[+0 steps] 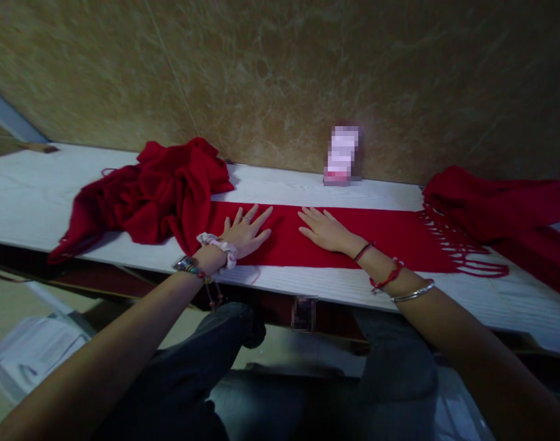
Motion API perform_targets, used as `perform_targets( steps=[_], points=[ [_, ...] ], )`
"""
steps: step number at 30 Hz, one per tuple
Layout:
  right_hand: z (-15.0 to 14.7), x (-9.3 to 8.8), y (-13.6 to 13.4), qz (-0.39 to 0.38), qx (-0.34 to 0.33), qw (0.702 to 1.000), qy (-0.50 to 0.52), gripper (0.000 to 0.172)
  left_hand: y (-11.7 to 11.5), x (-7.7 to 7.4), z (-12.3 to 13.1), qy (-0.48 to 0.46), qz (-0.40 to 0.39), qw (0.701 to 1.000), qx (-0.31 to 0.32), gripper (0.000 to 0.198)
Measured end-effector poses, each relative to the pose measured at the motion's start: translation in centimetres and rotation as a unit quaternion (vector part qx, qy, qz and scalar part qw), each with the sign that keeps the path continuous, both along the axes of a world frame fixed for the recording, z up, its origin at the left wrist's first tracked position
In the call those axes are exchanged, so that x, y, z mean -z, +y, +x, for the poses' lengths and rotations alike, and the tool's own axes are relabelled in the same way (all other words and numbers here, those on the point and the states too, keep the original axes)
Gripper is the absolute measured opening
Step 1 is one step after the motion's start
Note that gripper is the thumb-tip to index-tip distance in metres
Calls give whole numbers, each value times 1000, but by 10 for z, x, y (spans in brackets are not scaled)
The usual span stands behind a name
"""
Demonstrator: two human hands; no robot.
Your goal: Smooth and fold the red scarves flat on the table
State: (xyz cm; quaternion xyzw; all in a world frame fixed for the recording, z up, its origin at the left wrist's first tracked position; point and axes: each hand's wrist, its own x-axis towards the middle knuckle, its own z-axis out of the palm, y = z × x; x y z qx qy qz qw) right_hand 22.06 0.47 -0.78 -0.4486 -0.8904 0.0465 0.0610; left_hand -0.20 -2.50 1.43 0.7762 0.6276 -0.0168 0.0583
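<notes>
A red fringed scarf [289, 239] lies flat along the white table, its tassels [472, 254] spread at the right end. My left hand [245, 236] rests on it with fingers spread, near where the flat cloth meets a crumpled red heap [169, 190]. On the same flat stretch, a little to the right, my right hand [325, 229] lies palm down with fingers stretched out. Neither hand grips anything. Whether the heap is part of the same scarf cannot be made out for certain.
More red cloth [495, 202] is piled at the table's right end, touching the tassels. A phone [343, 153], blurred, leans against the marbled wall [261, 79] behind. The white tabletop [280, 184] has its front edge just above my knees. A pale bag-like object [36, 355] sits at lower left.
</notes>
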Motion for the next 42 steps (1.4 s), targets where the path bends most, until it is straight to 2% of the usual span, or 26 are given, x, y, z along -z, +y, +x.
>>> perform_targets(
  steps=[4, 8, 12, 16, 19, 23, 26, 31, 35, 38, 42],
  points=[
    [-1, 1, 3, 12, 1, 1000, -6, 55, 25, 0, 23, 5, 29, 999, 15, 50],
    [-1, 2, 3, 15, 2, 1000, 0, 55, 40, 10, 33, 23, 27, 999, 33, 49],
    [0, 2, 1, 17, 3, 1000, 2, 54, 43, 16, 9, 32, 33, 999, -6, 51],
    [-1, 1, 0, 13, 11, 1000, 2, 53, 43, 17, -30, 44, 24, 998, -45, 52],
    [1, 1, -1, 10, 15, 1000, 2, 52, 42, 16, -46, 34, 23, 997, -62, 53],
    [2, -1, -1, -2, 16, 1000, 7, 53, 40, 15, -45, 23, 27, 997, -75, 53],
    [-9, -6, 3, -3, 27, 999, 32, 54, 38, 15, -41, 18, 35, 997, -72, 52],
    [-61, -18, 15, 22, 0, 999, 43, 52, 37, 16, -42, 11, 50, 996, -73, 52],
    [-93, -14, 22, -7, 1, 1000, 7, 53, 37, 16, -42, 11, 50, 996, -71, 52],
    [-90, -7, 23, -10, 11, 1000, 5, 53, 37, 17, -42, 14, 49, 997, -66, 52],
    [-57, -3, 23, -10, 22, 1000, -7, 54, 38, 17, -43, 13, 49, 997, -65, 52]
  ],
)
